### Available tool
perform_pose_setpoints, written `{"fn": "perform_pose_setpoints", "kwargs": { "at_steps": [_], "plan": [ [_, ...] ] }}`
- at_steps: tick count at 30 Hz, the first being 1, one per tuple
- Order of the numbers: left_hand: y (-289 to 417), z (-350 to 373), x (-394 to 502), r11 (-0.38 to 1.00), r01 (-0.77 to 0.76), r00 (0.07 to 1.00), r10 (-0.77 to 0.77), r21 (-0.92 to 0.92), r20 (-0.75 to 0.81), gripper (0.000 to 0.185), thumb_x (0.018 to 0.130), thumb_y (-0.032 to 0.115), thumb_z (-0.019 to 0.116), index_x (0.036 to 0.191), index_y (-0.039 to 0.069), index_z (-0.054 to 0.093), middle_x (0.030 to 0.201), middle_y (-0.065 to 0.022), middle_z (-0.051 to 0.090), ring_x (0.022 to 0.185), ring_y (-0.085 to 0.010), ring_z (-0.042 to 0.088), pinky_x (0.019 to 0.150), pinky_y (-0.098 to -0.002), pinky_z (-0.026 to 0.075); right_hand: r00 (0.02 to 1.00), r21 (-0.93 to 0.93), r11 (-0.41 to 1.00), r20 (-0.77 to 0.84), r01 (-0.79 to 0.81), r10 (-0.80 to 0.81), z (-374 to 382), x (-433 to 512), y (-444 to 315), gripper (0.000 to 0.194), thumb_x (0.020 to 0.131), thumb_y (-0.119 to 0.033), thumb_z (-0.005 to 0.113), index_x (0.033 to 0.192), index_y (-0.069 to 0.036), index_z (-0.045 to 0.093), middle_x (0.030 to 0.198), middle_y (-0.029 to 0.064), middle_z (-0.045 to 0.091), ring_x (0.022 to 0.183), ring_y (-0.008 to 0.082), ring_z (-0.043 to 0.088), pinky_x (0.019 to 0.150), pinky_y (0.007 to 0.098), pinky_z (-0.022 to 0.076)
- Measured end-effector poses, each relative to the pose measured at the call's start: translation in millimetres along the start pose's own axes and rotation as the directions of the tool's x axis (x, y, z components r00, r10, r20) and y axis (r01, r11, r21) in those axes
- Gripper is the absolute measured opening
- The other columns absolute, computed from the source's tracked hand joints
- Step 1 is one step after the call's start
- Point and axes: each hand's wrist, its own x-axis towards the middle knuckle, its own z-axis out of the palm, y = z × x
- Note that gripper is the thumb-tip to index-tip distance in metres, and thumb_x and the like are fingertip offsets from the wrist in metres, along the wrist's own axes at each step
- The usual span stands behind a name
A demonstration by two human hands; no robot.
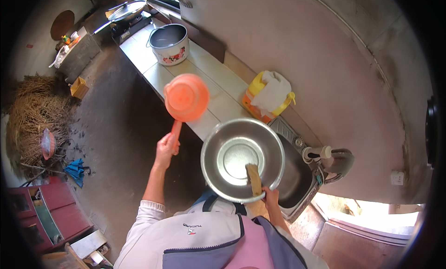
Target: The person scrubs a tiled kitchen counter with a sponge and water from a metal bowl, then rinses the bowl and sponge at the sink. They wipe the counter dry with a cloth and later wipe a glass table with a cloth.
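Note:
My left hand point(168, 147) grips the handle of an orange plastic dipper point(188, 96), whose round bowl is over the edge of the tiled counter. A large stainless steel basin point(228, 136) is tilted towards me, its right part overlapping the sink point(296, 171). At the basin's lower right rim is my right hand point(271, 197), closed on the rim together with a brownish cloth or pad point(255, 178) that lies against the inner wall. No food shows in the basin. Whether the dipper holds anything is unclear.
On the tiled counter point(223, 91) stand a flowered pot point(170, 47), a yellow and orange container point(256, 86) under a white cloth point(273, 91), and a stove with a lidded pan point(129, 11). A kettle point(338, 164) is beyond the sink. Dry brush point(41, 115) lies at far left.

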Motion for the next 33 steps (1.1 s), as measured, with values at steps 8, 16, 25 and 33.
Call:
{"fn": "perform_pose_setpoints", "kwargs": {
  "at_steps": [8, 16, 25, 33],
  "plan": [
    [64.0, 36.1, -47.0, 0.461, -0.456, 0.850, 0.479, 0.762, 0.219, 0.038, 0.091, 0.016, 0.071, 0.123, -0.003, 0.061, 0.094, -0.0158, 0.063, 0.085, -0.0277, 0.063, 0.079, -0.0373, 0.050, 0.996, -0.095, 0.993, 0.055, 0.073, -0.068, 65.6, 23.2, -22.1, 0.018, 0.073, -0.012, 0.073, 0.077, 0.001, 0.061, 0.063, 0.0037, 0.058, 0.049, 0.0134, 0.053, 0.041, 0.0285, 0.0433],
    [-26.5, 50.4, -36.9, -0.044, -0.459, 0.786, 0.445, 0.887, 0.429, 0.050, 0.081, 0.017, 0.076, 0.126, 0.006, 0.060, 0.095, -0.0104, 0.055, 0.086, -0.0286, 0.059, 0.072, -0.0397, 0.050, 0.996, -0.150, 0.988, 0.081, 0.036, -0.024, 74.4, 47.2, -24.5, 0.017, 0.075, -0.014, 0.073, 0.078, 0.000, 0.062, 0.065, 0.0054, 0.059, 0.052, 0.0142, 0.055, 0.044, 0.0312, 0.0414],
    [-52.3, 57.6, -44.0, -0.017, -0.328, 0.884, 0.347, 0.945, 0.313, 0.050, 0.081, 0.013, 0.075, 0.128, 0.008, 0.059, 0.107, -0.0111, 0.058, 0.101, -0.0304, 0.057, 0.085, -0.0423, 0.048, 0.994, -0.161, 0.986, 0.084, -0.050, 0.064, 74.3, 53.1, -56.7, 0.020, 0.080, -0.016, 0.074, 0.091, -0.002, 0.065, 0.075, 0.0043, 0.064, 0.061, 0.0147, 0.062, 0.051, 0.0296, 0.0495],
    [-15.9, 103.7, -65.0, 0.232, -0.529, 0.777, 0.520, 0.816, 0.355, 0.016, 0.088, 0.007, 0.066, 0.102, 0.000, 0.066, 0.102, -0.0140, 0.063, 0.099, -0.0319, 0.059, 0.086, -0.0434, 0.046, 0.931, -0.006, 0.998, 0.360, -0.067, 0.064, 22.8, 43.2, -46.3, 0.040, 0.099, -0.033, 0.064, 0.128, -0.007, 0.057, 0.117, 0.0058, 0.065, 0.102, 0.0172, 0.064, 0.083, 0.0336, 0.0557]
  ]
}}
